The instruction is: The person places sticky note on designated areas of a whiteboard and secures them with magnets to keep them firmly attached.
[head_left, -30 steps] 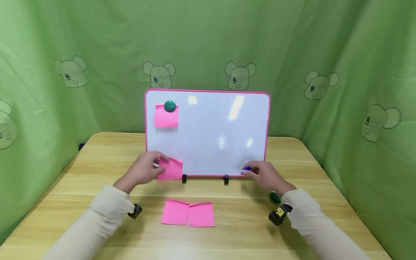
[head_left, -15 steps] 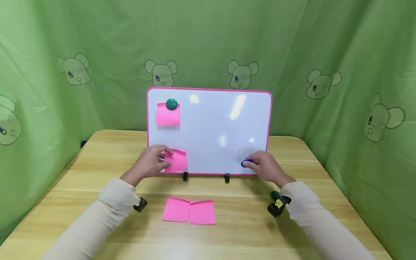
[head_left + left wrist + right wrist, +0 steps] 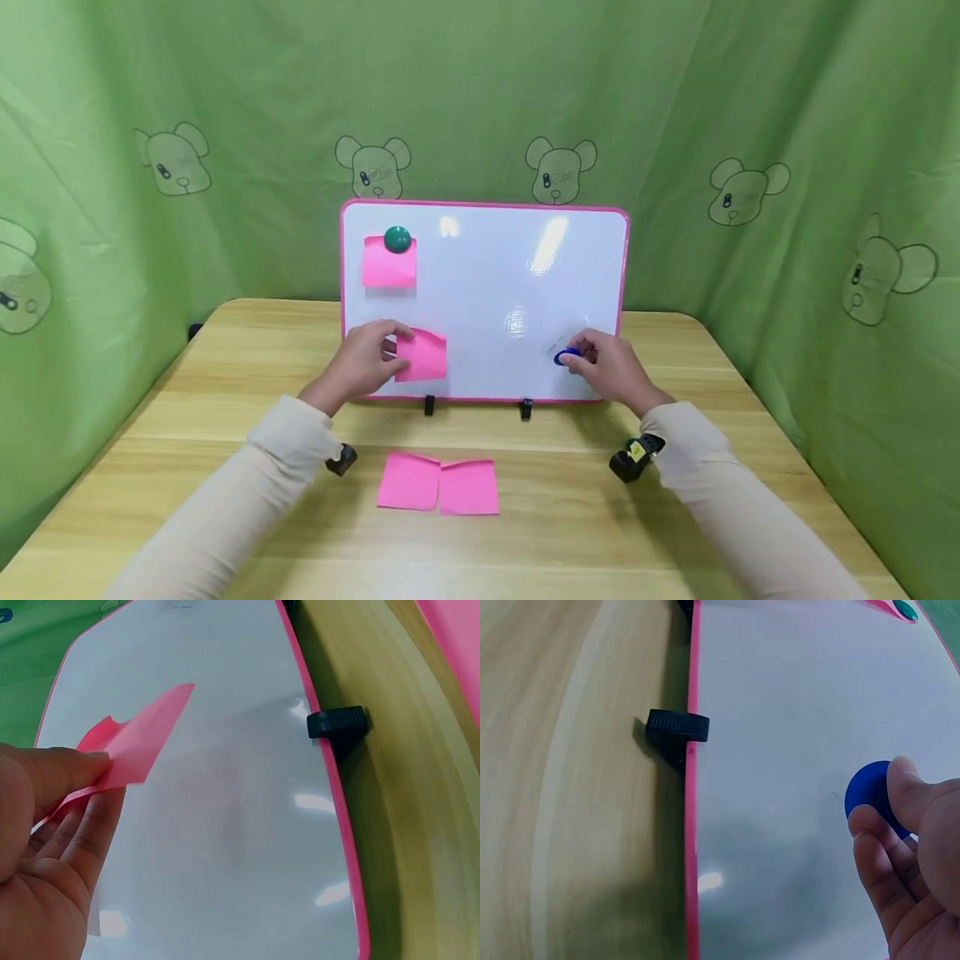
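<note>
Left hand (image 3: 365,360) is pinching a square pink sticky note (image 3: 422,355) against the lower left of the pink-framed whiteboard (image 3: 525,275), right hand (image 3: 611,371) is gripping a round blue magnet (image 3: 564,357). I'd be flattening the note first, then capping its top edge.

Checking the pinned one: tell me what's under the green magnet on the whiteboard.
A pink sticky note sits under the green magnet; the note's top middle is covered by it.

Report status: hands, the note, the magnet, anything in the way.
Left hand pinches pink note in front of whiteboard. Right hand holds blue magnet in its fingers. Board between them bare.
</note>
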`<state>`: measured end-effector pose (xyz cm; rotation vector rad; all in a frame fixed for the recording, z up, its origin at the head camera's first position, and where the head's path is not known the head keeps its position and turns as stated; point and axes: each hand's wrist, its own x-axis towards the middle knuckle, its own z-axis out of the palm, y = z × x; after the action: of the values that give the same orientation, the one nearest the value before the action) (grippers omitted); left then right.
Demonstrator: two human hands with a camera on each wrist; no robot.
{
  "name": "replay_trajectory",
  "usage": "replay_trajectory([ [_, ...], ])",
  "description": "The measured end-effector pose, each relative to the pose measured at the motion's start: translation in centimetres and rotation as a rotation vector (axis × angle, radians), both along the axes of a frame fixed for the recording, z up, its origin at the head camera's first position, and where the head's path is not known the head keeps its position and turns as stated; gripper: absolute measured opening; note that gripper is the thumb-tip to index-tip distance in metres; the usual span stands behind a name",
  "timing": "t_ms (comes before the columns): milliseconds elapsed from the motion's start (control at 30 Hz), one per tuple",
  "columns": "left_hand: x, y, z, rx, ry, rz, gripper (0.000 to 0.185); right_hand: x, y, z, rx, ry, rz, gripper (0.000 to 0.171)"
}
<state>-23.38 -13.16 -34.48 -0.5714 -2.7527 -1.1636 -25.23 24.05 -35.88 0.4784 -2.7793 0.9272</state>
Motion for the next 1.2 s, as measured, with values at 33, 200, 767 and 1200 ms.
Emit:
replay_trajectory([
  [33,0.0,0.1,0.1,0.006,0.003,0.000,0.034,-0.1,-0.1,0.1,-0.005,0.002,0.003,0.013],
  [200,-0.3,0.7,0.5,0.024,0.028,-0.006,0.042,-0.6,-0.4,0.7,-0.018,0.016,0.006,0.011],
  [767,-1.2,2.2,1.9,0.053,0.088,-0.011,0.033,-1.6,-1.3,2.4,-0.014,0.068,-0.034,0.013],
  [1200,-2.3,3.5,2.3,0.088,0.048,0.018,0.045,-2.4,-2.3,3.5,-0.018,0.066,-0.036,0.016],
])
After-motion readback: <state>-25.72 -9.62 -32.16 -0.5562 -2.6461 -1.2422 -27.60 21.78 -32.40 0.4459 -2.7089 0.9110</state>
